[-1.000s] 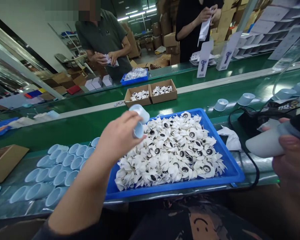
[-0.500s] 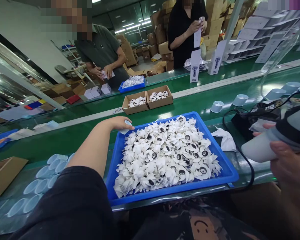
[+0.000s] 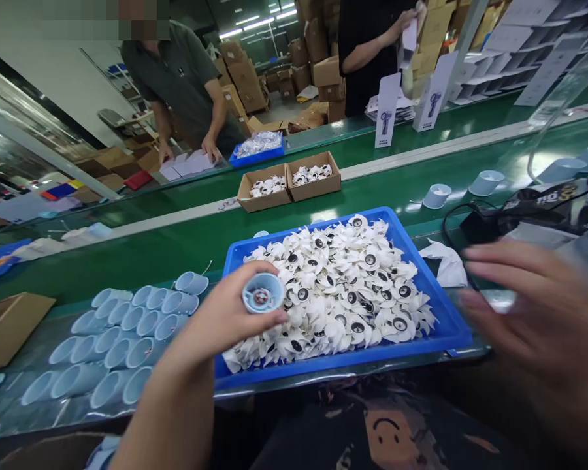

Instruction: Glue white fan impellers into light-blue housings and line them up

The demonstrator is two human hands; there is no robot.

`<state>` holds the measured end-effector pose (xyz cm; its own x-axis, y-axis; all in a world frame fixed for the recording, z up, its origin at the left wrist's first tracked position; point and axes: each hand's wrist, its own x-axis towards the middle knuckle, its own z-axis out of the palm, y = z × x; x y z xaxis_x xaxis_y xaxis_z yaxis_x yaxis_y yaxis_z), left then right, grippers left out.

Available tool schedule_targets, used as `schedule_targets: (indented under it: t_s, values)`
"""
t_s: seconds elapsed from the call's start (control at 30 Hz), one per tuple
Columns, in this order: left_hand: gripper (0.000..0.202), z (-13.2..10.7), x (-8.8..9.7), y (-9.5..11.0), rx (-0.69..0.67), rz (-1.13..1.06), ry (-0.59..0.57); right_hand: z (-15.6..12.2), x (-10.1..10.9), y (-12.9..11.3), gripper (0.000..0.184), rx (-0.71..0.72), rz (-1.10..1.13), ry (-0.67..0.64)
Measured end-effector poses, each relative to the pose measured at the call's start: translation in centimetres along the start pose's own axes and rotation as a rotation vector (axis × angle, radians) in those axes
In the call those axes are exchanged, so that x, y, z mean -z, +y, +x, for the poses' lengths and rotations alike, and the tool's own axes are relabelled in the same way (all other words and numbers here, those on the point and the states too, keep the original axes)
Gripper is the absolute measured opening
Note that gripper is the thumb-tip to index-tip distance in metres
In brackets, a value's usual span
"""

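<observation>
My left hand (image 3: 223, 320) curls its fingers round a blue cup (image 3: 263, 293) just above the tray (image 3: 347, 363), while my right hand (image 3: 534, 313) has its fingers spread, holding nothing.

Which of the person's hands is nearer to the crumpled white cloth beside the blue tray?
Right. The right hand hovers open just right of the cloth; the left hand, holding a small blue cup, is across the blue tray.

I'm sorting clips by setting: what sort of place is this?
Probably a factory assembly line: a green conveyor belt, a blue tray heaped with white fan parts, rows of pale blue cups like the cup in the left hand.
</observation>
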<state>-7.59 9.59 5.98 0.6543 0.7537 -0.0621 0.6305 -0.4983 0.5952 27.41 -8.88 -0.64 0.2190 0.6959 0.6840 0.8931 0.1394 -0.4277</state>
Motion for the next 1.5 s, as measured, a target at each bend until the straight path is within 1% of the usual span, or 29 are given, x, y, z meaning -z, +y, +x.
schedule_targets:
  t_s: [0.07,0.1,0.13,0.17,0.23,0.27,0.33,0.4,0.47,0.53,0.6,0.67,0.8,0.9,0.97,1.07,1.13,1.17,1.23,1.27,1.3,1.33,1.37,1.4,1.43,1.5]
  values:
    - [0.055,-0.6,-2.3,0.7,-0.056,-0.086,-0.064,1.7,-2.4,-0.7,0.022,0.198,-0.067,-0.222]
    - [0.056,-0.8,-3.3,1.1,-0.072,-0.120,-0.093,2.4,-3.9,-0.8,0.024,0.237,-0.125,-0.327]
    - [0.057,-1.0,-4.2,1.4,-0.085,-0.148,-0.120,3.0,-5.3,-0.8,0.028,0.231,-0.205,-0.395]
    - [0.057,-1.1,-4.9,1.7,-0.101,-0.167,-0.145,3.5,-6.7,-0.7,0.030,0.203,-0.275,-0.434]
    - [0.056,-1.5,-5.9,2.1,-0.128,-0.178,-0.170,3.8,-8.8,-0.4,0.032,0.143,-0.371,-0.456]
    - [0.057,-1.7,-6.1,2.2,-0.142,-0.174,-0.168,3.8,-9.4,-0.4,0.029,0.137,-0.387,-0.459]
    - [0.057,-2.1,-6.2,2.0,-0.147,-0.170,-0.150,3.3,-9.6,-0.8,0.019,0.172,-0.372,-0.495]
    - [0.056,-2.7,-6.0,1.5,-0.115,-0.186,-0.131,2.5,-8.8,-1.4,0.018,0.239,-0.330,-0.572]
    - [0.055,-3.1,-5.8,1.0,-0.068,-0.220,-0.128,2.0,-7.7,-2.2,0.018,0.294,-0.276,-0.685]
    - [0.055,-3.3,-5.8,0.7,-0.040,-0.264,-0.145,1.9,-7.2,-2.9,0.015,0.294,-0.242,-0.783]
    - [0.056,-3.2,-6.0,0.8,-0.052,-0.301,-0.158,2.2,-7.5,-3.5,0.016,0.245,-0.249,-0.829]
    - [0.057,-2.8,-6.5,1.3,-0.094,-0.307,-0.157,2.9,-8.3,-4.1,0.017,0.192,-0.288,-0.833]
    - [0.060,-2.3,-7.4,2.1,-0.145,-0.279,-0.107,3.9,-9.7,-4.5,0.013,0.104,-0.336,-0.847]
    - [0.060,-2.5,-7.6,1.9,-0.172,-0.283,-0.050,3.8,-9.7,-4.2,0.015,0.036,-0.283,-0.840]
    - [0.063,-2.8,-7.7,1.5,-0.196,-0.288,-0.006,3.7,-9.2,-4.1,0.018,-0.001,-0.179,-0.824]
    - [0.068,-3.2,-7.8,1.0,-0.241,-0.293,0.051,3.3,-8.0,-4.5,0.029,-0.076,0.120,-0.817]
    - [0.068,-3.3,-7.8,1.0,-0.276,-0.293,0.071,3.0,-7.3,-5.2,0.038,-0.191,0.447,-0.850]
    - [0.068,-3.3,-7.9,1.1,-0.293,-0.294,0.076,2.9,-7.1,-5.5,0.040,-0.294,0.655,-0.869]
    - [0.069,-3.3,-8.0,1.3,-0.320,-0.297,0.088,2.5,-6.9,-6.2,0.039,-0.551,1.053,-0.873]
    - [0.069,-3.3,-8.0,1.4,-0.332,-0.295,0.097,2.4,-6.9,-6.5,0.038,-0.668,1.198,-0.859]
    - [0.070,-3.2,-8.1,1.6,-0.342,-0.289,0.108,2.3,-6.8,-6.8,0.037,-0.745,1.284,-0.833]
    - [0.070,-3.2,-8.1,1.6,-0.352,-0.278,0.122,2.3,-6.8,-7.0,0.036,-0.760,1.295,-0.809]
    - [0.070,-3.2,-8.2,1.7,-0.358,-0.261,0.134,2.3,-6.8,-7.2,0.035,-0.732,1.269,-0.789]
    - [0.070,-3.2,-8.2,1.7,-0.364,-0.243,0.146,2.4,-6.7,-7.5,0.033,-0.674,1.223,-0.771]
    - [0.070,-3.1,-8.3,1.8,-0.369,-0.226,0.156,2.5,-6.6,-7.7,0.030,-0.595,1.154,-0.757]
    - [0.068,-3.1,-8.3,1.9,-0.386,-0.197,0.178,2.8,-6.3,-8.1,0.024,-0.390,0.954,-0.743]
